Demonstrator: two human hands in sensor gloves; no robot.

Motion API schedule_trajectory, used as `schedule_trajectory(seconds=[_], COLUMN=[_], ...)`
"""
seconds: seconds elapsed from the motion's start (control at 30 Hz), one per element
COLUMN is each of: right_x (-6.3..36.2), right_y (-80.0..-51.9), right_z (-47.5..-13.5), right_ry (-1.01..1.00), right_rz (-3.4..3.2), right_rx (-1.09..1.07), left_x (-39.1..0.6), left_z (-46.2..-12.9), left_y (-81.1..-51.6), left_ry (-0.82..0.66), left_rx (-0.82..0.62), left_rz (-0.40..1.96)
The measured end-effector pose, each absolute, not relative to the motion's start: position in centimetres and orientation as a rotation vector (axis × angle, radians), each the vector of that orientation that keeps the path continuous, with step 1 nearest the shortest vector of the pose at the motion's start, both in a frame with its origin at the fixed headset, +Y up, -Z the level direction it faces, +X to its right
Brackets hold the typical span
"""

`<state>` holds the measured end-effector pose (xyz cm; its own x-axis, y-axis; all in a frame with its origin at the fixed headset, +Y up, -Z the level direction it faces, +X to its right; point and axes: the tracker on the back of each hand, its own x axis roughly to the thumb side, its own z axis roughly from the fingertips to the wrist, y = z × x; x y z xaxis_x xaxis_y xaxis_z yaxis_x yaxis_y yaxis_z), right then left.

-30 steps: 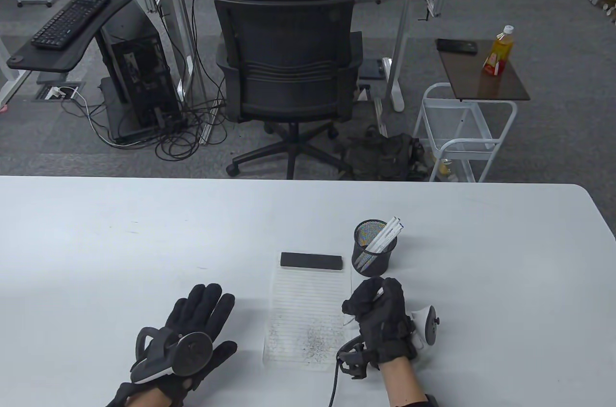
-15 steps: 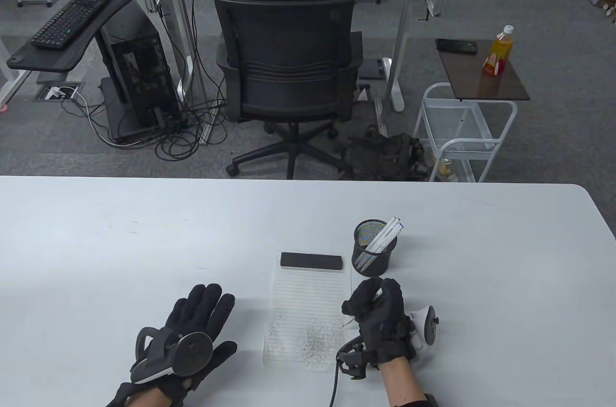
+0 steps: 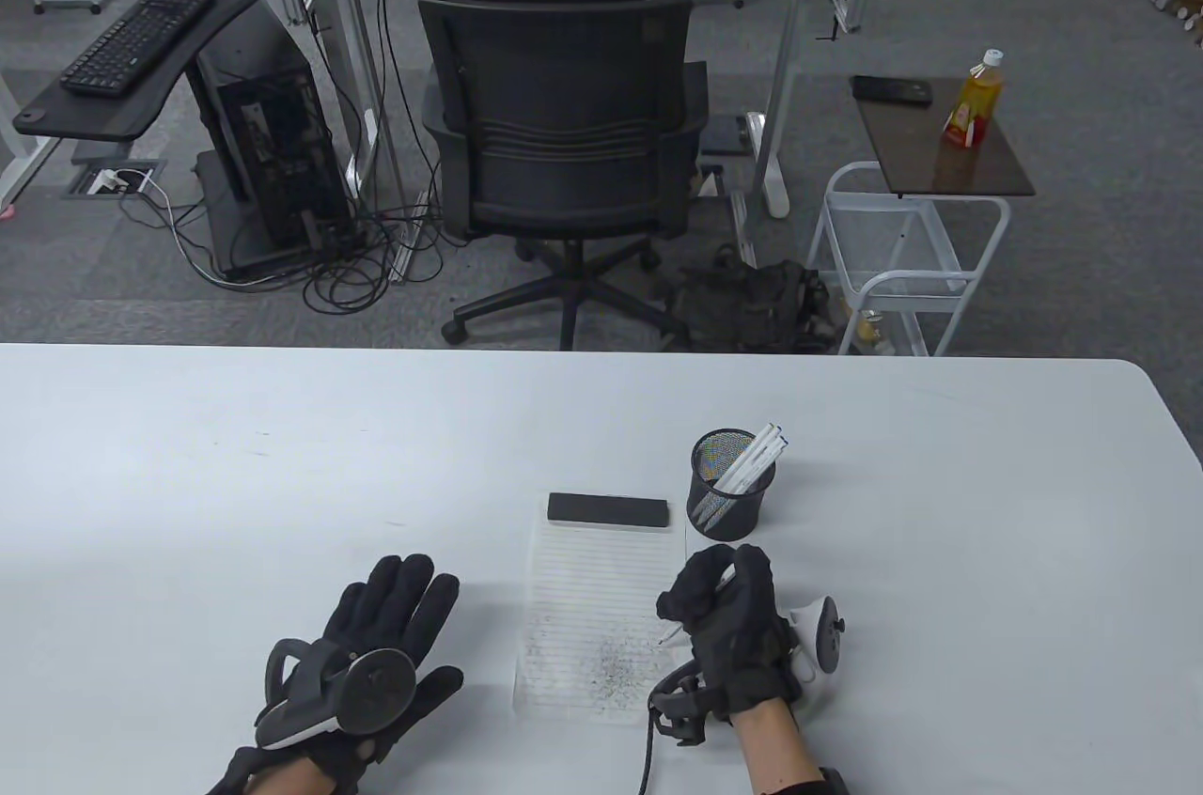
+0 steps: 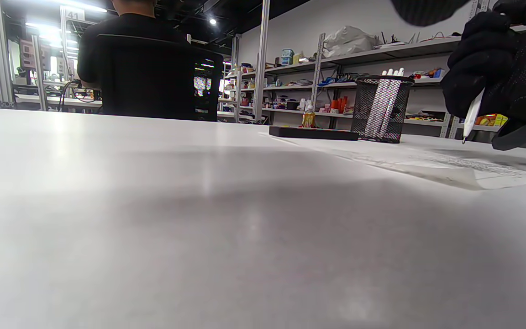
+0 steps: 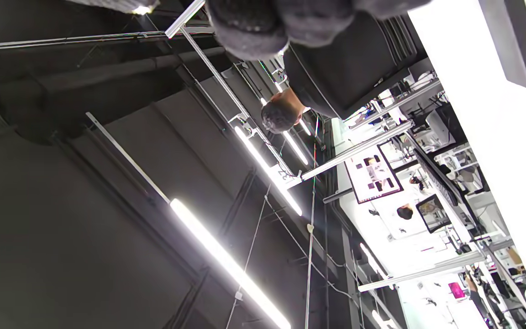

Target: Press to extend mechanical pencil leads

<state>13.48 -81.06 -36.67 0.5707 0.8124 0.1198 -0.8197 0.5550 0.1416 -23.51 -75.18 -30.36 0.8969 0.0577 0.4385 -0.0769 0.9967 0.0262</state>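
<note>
My right hand [image 3: 719,612] grips a white mechanical pencil [image 3: 671,632] in a closed fist, tip down over the right edge of a lined paper sheet [image 3: 601,607] speckled with broken lead. In the left wrist view the pencil [image 4: 472,114] hangs tip down just above the sheet. My thumb lies over the pencil's top end. My left hand [image 3: 376,645] rests flat and open on the table, left of the sheet, holding nothing. A black mesh cup [image 3: 731,485] behind my right hand holds several white pencils [image 3: 752,457].
A black eraser block [image 3: 608,510] lies across the sheet's far edge. The white table [image 3: 282,475] stretches wide to the left and right. Beyond its far edge a person sits in an office chair [image 3: 554,128].
My right hand with the pencil has shifted slightly left and toward me, over the sheet's edge. The left hand has not moved.
</note>
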Motion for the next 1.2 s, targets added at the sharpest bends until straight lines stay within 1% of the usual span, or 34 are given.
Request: schedule_trajectory(seconds=[0.33,1.2], right_x=[12.6,12.1], right_y=[-80.7,-81.0], right_z=[-36.7,-36.5], right_ry=[-0.011,0.000], right_rz=[1.040,1.074], right_rx=[0.236,0.229], left_x=[-23.5,-23.4], left_z=[-30.4,-30.4], left_y=[-75.2,-75.4], left_ry=[-0.453,-0.456], left_rx=[0.040,0.035], left_rz=[0.069,0.070])
